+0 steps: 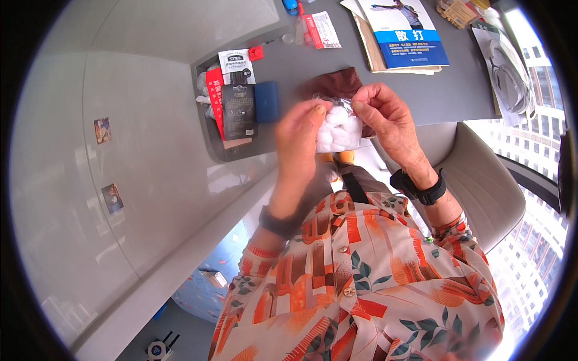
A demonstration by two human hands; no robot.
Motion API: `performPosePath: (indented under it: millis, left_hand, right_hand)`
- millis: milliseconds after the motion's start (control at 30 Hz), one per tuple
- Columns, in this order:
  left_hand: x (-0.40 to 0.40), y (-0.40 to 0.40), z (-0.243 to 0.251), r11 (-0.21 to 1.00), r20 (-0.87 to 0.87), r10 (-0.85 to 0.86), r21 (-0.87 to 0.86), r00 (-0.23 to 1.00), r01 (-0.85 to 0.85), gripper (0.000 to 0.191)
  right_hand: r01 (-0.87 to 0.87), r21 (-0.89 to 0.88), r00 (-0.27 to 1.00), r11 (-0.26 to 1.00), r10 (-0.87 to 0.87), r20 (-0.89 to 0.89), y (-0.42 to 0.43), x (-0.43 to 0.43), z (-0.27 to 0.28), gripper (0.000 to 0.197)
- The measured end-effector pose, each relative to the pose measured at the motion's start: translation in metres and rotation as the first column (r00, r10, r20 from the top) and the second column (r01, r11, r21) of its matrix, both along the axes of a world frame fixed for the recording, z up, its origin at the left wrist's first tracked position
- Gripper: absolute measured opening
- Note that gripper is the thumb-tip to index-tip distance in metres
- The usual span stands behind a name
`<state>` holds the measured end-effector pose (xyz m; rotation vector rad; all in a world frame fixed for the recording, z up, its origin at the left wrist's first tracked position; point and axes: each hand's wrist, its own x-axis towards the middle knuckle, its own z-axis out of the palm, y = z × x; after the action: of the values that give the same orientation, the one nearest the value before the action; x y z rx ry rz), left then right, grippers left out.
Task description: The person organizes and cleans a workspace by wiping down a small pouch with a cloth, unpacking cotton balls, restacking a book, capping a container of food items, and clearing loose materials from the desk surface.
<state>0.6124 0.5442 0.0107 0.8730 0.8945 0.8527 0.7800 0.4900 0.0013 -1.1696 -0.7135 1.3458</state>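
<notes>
A small clear plastic bag (339, 131) filled with white cotton balls hangs upright between my two hands, close in front of the desk's near edge. My left hand (301, 135) pinches its upper left corner between thumb and fingers. At the upper right, the thumb and forefinger of my right hand (384, 118) grip the bag's crinkled top edge. Whether the mouth of the bag is unsealed cannot be told. Behind the bag, a dark brown cloth (336, 82) lies on the grey desk (311, 63), partly covered by the hands.
Left on the desk are packaged items, including a black card pack (240, 112), and a dark blue box (267, 102). Farther back lie a red-and-white packet (322, 30) and a book (408, 45) on papers. A cable coil (510, 83) sits at right, above a grey chair (483, 180).
</notes>
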Motion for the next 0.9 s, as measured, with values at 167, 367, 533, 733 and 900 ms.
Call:
performPosePath:
  millis: [167,367,533,733,900]
  left_hand:
    - [-0.005,-0.007,-0.006,0.994,-0.039,0.112,0.002,0.993,-0.112,0.016]
    - [-0.013,-0.009,-0.001,0.980,0.015,0.192,-0.054,0.981,-0.191,0.017]
    - [-0.023,-0.011,-0.008,0.977,0.107,0.206,-0.086,0.973,-0.197,0.013]
    - [-0.023,-0.016,-0.007,0.967,0.104,0.251,-0.072,0.962,-0.244,0.012]
    - [-0.021,-0.018,-0.004,0.962,0.103,0.271,-0.074,0.957,-0.265,0.029]
  right_hand:
    - [0.056,0.030,0.998,0.998,-0.054,-0.041,0.003,-0.014,-0.001,0.016]
    - [0.016,0.227,0.998,0.974,-0.030,0.059,0.004,-0.023,-0.006,0.017]
    - [-0.130,0.198,0.969,0.972,0.082,0.234,0.006,-0.023,-0.001,0.017]
    - [-0.202,0.125,0.940,0.971,0.156,0.304,0.006,-0.024,0.004,0.020]
    - [-0.214,0.162,0.906,0.963,0.134,0.401,0.006,-0.025,0.001,0.025]
